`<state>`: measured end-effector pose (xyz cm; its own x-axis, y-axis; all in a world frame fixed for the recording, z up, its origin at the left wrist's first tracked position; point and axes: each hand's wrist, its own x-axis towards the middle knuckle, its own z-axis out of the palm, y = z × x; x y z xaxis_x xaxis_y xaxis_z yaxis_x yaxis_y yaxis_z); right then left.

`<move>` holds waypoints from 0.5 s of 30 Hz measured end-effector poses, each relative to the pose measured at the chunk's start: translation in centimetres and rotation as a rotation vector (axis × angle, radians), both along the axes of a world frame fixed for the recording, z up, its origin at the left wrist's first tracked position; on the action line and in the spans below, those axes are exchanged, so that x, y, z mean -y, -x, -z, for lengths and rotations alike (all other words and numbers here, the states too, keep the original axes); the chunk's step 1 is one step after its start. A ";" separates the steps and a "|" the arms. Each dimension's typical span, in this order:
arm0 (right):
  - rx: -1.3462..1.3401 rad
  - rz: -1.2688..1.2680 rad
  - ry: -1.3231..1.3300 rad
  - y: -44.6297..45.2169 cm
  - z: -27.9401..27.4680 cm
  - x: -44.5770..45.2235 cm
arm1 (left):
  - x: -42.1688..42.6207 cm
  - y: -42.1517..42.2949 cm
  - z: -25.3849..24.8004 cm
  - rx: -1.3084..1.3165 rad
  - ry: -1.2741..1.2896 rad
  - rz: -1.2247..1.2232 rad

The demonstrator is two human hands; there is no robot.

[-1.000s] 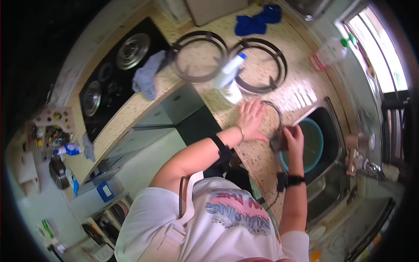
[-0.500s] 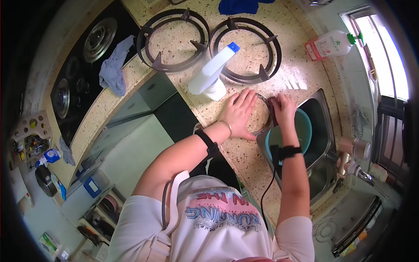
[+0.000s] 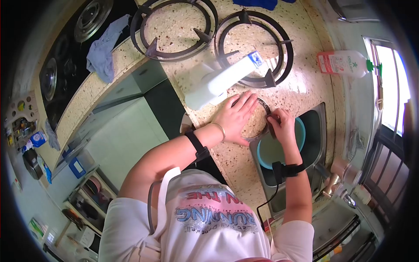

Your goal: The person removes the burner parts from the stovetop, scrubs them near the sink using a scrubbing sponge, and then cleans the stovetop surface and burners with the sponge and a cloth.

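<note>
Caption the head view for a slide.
Left hand spread across a ring on the speckled counter, right hand holding a small dark item at its rim, near the sink.

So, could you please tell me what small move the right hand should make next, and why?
Probably slide the dark piece slightly along the edge of the ring: the right hand grips it there, while the left hand lies spread over the opposite side, seemingly steadying the ring.

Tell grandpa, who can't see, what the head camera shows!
The left hand spreads over a ring on a counter while the right hand holds something dark at its edge. Beyond are a spray bottle and two black grates; right, a blue basin sits in a sink.
</note>
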<state>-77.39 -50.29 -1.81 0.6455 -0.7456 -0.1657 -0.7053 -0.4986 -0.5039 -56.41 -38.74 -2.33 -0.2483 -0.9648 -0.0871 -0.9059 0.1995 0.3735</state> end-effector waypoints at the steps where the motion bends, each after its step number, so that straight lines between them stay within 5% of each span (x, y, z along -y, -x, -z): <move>1: -0.023 -0.031 -0.009 -0.3 -0.2 0.4 | 0.1 0.0 -0.2 0.012 -0.005 0.003; 15: 0.059 -0.238 -0.001 -4.8 0.3 3.9 | -0.3 0.1 -0.1 0.035 -0.020 -0.001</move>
<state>-72.58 -54.24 -2.09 0.8113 -0.5715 -0.1229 -0.5374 -0.6465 -0.5415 -56.54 -38.47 -2.21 -0.2436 -0.9631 -0.1148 -0.9189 0.1913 0.3450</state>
